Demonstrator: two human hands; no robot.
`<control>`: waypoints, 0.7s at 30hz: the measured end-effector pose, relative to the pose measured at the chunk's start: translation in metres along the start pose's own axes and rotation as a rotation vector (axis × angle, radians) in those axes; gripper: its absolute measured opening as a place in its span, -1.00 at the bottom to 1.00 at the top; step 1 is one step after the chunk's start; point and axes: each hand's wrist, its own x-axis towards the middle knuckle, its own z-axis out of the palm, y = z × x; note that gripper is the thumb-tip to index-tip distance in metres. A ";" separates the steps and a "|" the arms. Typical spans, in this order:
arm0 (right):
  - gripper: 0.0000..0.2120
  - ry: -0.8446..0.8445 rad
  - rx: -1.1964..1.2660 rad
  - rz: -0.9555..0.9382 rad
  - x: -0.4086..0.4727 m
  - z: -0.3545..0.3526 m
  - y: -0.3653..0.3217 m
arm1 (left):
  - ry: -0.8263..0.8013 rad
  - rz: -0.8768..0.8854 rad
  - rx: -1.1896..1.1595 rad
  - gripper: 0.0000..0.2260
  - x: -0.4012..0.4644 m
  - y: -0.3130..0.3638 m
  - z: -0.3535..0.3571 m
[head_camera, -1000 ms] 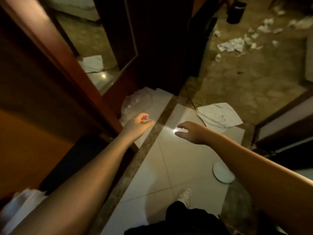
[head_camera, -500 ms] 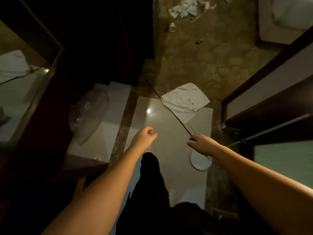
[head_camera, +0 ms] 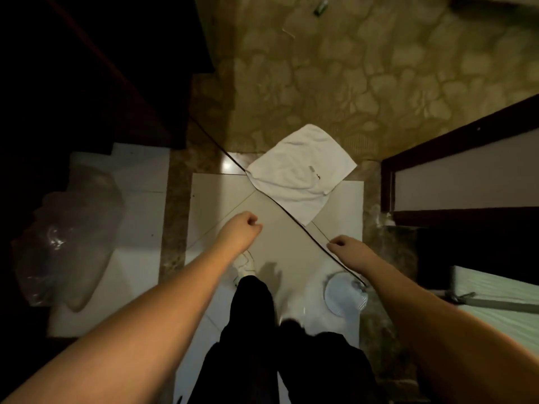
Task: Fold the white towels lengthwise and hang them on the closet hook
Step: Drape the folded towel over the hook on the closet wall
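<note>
A white towel (head_camera: 300,173) lies spread flat on the floor ahead of me, half on the pale tiles and half on the patterned carpet. My left hand (head_camera: 243,231) hovers above the tiles, short of the towel, with its fingers curled in and nothing in it. My right hand (head_camera: 347,249) hangs to the right at about the same height, fingers loosely curled and holding nothing, just above a thin black cable (head_camera: 280,211). Neither hand touches the towel. No closet hook is in view.
The black cable runs diagonally across the tiles under the towel's near edge. A crumpled clear plastic bag (head_camera: 67,246) lies left, beside dark wooden panels (head_camera: 96,68). A white round disc (head_camera: 344,295) sits by my right forearm. A dark door frame (head_camera: 455,147) stands right.
The view has swung from the closet side and moved forward, so the towel now lies straight ahead and closer. Both hands stay held out in front, empty.
</note>
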 end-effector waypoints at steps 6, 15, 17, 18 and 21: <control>-0.59 -0.038 0.156 0.127 0.137 0.014 0.013 | -0.107 -0.036 0.104 -0.69 0.121 -0.003 0.040; -0.61 -0.068 0.398 0.286 0.348 0.072 0.060 | -0.168 -0.061 0.185 -0.77 0.279 -0.033 0.164; -0.59 -0.077 0.531 0.346 0.379 0.086 0.069 | -0.188 -0.007 0.214 -0.75 0.306 -0.040 0.191; -0.57 -0.084 0.602 0.373 0.392 0.092 0.073 | -0.220 0.034 0.261 -0.68 0.319 -0.043 0.203; -0.53 -0.080 0.783 0.423 0.422 0.107 0.078 | -0.326 0.114 0.411 -0.43 0.347 -0.048 0.226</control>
